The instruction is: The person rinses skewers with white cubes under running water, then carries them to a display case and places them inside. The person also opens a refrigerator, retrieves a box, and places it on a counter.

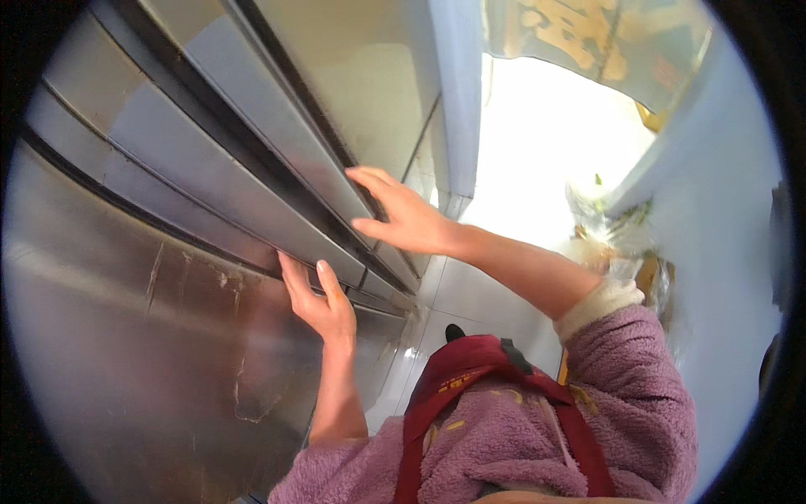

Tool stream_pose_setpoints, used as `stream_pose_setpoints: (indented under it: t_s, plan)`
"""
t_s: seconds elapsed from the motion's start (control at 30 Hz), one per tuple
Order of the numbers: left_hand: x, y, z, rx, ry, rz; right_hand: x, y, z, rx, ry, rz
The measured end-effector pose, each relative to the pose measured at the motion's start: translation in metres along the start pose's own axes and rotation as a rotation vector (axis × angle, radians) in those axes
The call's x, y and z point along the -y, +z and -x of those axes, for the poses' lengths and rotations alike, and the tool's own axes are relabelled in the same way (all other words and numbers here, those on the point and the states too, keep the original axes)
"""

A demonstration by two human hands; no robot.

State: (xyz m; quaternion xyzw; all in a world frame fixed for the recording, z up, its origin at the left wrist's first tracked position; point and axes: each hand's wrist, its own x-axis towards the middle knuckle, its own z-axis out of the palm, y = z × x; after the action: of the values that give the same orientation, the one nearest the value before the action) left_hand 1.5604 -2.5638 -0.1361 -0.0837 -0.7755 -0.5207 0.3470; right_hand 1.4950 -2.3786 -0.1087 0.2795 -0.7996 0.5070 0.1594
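Note:
Several long stainless-steel panels (pixel 214 151) of what looks like an upright steel cabinet or refrigerator run diagonally before me, with dark gaps between them. My left hand (pixel 324 309) is at the lower panel edge, its fingertips against the metal and its thumb raised apart. Farther along, my right hand (pixel 409 217) reaches across to the upper steel panel, fingers at its far side and thumb spread apart near the dark gap. Neither hand has a loose object in it. Where exactly the fingertips press is hard to tell.
Scratched, stained steel (pixel 208 353) fills the lower left. Pale floor tiles (pixel 466 286) lie below, leading to a bright doorway (pixel 541 138) with a hanging printed curtain (pixel 579 38). Clear plastic bags (pixel 611 239) with greenery rest by the bluish wall (pixel 711 252) at right.

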Motion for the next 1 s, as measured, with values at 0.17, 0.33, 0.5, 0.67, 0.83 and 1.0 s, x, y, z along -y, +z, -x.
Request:
stream_pose_setpoints:
  t_s: [0.17,0.33,0.5,0.67,0.83,1.0]
  plan:
    - [0.008,0.002,-0.002,-0.044,-0.011,-0.016,-0.013,0.024,-0.064,-0.048,0.11,-0.028]
    - [0.008,0.003,0.0,-0.124,-0.081,-0.013,-0.02,0.024,-0.072,0.032,0.177,-0.093]
    - [0.011,0.009,0.0,-0.219,-0.112,-0.001,-0.012,-0.026,-0.036,0.134,0.213,-0.122]
    - [0.011,0.021,0.004,-0.358,-0.202,0.047,-0.031,-0.134,0.043,0.145,0.148,-0.196]
    - [0.005,0.037,-0.003,-0.446,-0.181,-0.003,-0.061,-0.227,0.132,0.014,0.486,-0.498]
    - [-0.004,0.052,-0.011,-0.513,-0.259,-0.282,-0.143,-0.279,0.19,-0.388,0.353,-0.317]
